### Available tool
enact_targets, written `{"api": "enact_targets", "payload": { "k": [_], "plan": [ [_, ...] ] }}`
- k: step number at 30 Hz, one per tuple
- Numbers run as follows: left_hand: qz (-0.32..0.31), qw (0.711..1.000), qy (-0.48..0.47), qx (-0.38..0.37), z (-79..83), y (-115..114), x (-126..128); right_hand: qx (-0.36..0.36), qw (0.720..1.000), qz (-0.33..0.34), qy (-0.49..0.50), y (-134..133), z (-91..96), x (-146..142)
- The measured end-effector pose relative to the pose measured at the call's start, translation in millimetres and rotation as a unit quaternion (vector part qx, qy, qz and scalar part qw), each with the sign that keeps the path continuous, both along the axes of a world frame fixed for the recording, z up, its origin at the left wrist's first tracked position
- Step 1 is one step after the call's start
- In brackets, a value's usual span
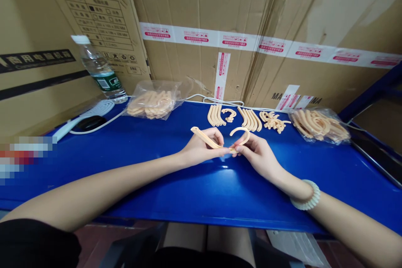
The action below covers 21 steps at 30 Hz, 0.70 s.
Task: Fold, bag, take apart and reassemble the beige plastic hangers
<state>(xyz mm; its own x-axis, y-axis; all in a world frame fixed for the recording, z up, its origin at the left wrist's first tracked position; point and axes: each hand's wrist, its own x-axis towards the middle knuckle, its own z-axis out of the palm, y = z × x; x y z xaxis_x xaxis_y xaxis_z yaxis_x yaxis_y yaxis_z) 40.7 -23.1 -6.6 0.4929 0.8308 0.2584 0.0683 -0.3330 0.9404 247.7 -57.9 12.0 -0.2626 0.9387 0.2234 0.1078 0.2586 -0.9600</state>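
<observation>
My left hand (201,147) pinches a peach-coloured, slightly curved hanger arm (202,135), its free end pointing up and left. In my right hand (262,157) is a hanger hook (246,133) of the same colour, its curl facing up. The two pieces meet between my fingertips above the blue table; fingers partly hide the joint, so I cannot tell whether they are locked together. Beyond my hands lie a left row of hanger arms (216,116) and a right row of hanger arms (249,118). Small hooks (230,114) and a pile of hook pieces (272,122) lie beside them.
Clear bags of hanger parts stand left (152,104) and right (320,124) on the blue table (150,192). At the left are a water bottle (105,76), a white brush (99,109) and a dark rounded object (91,123). Cardboard boxes (176,63) wall the back.
</observation>
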Motion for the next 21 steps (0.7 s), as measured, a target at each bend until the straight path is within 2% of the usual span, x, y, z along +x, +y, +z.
{"api": "enact_targets", "payload": {
  "k": [6,9,13,16,19,21],
  "plan": [
    [0.017,0.996,-0.056,-0.066,-5.5,6,4,0.015,0.998,-0.031,-0.05,4,-3.4,1],
    [-0.002,0.996,-0.062,-0.069,-5.7,6,4,-0.004,1.0,-0.024,-0.02,6,-6.7,0],
    [-0.034,0.999,-0.003,-0.029,-6.1,5,3,-0.049,0.999,0.013,0.018,6,-9.4,-2],
    [-0.026,0.997,-0.021,-0.074,-5.4,7,4,-0.068,0.997,0.015,0.042,10,-7.0,2],
    [-0.017,0.988,-0.061,-0.14,-2.9,10,4,-0.011,0.998,-0.032,0.044,24,-0.4,19],
    [-0.011,0.984,-0.078,-0.16,-0.9,11,4,0.089,0.991,-0.087,-0.055,38,4.0,35]
  ]
}}
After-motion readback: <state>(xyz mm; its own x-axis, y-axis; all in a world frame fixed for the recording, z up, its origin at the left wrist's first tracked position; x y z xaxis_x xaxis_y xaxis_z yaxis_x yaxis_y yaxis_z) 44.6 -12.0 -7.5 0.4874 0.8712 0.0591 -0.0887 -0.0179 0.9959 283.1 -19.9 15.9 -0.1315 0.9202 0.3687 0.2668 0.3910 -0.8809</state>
